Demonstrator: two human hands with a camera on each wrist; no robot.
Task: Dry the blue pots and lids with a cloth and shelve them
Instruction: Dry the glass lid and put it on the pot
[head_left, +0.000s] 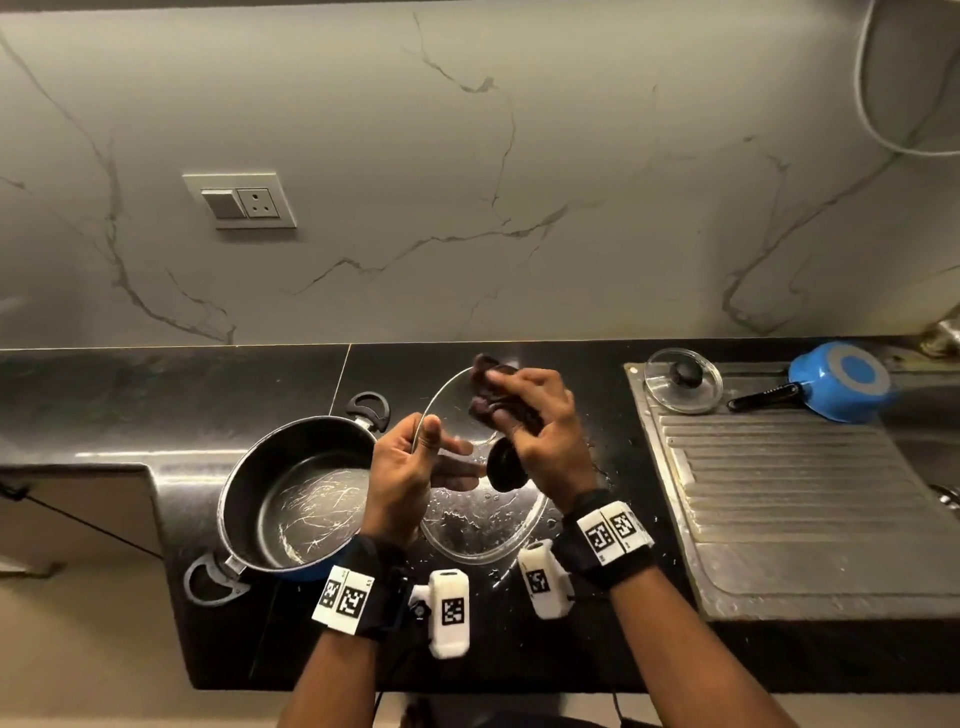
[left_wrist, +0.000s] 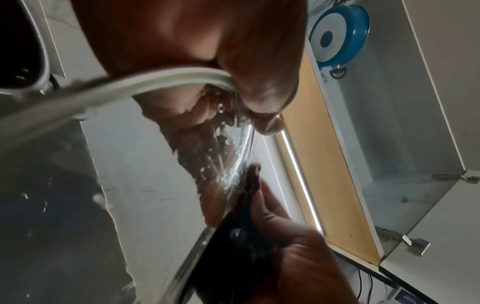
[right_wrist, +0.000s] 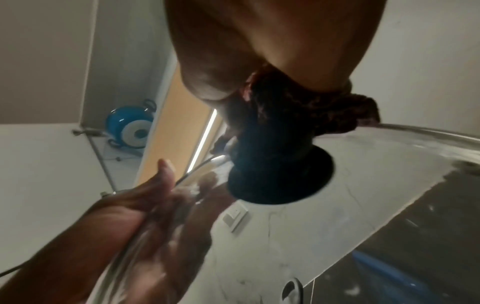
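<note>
A large glass lid (head_left: 483, 525) with a black knob (head_left: 506, 462) is held tilted above the black counter. My left hand (head_left: 415, 457) pinches its rim (left_wrist: 182, 75), thumb on top and fingers under the wet glass. My right hand (head_left: 530, 415) grips a dark brown cloth (head_left: 493, 389) and presses it on the lid's upper face near the knob (right_wrist: 280, 168). A big blue pot (head_left: 296, 499) with a dark inside stands on the counter just left of my left hand. A small glass lid (head_left: 683, 382) and a small blue saucepan (head_left: 839, 382), upside down, lie on the steel drainboard (head_left: 810, 519).
Water drops spot the counter (head_left: 613, 467) around the lid. A wall socket (head_left: 241, 201) sits on the marble backsplash. Another blue pot (left_wrist: 340, 35) stands upside down on a white shelf overhead, also seen as the blue pot (right_wrist: 132, 127) in the right wrist view. The sink lies beyond the drainboard at right.
</note>
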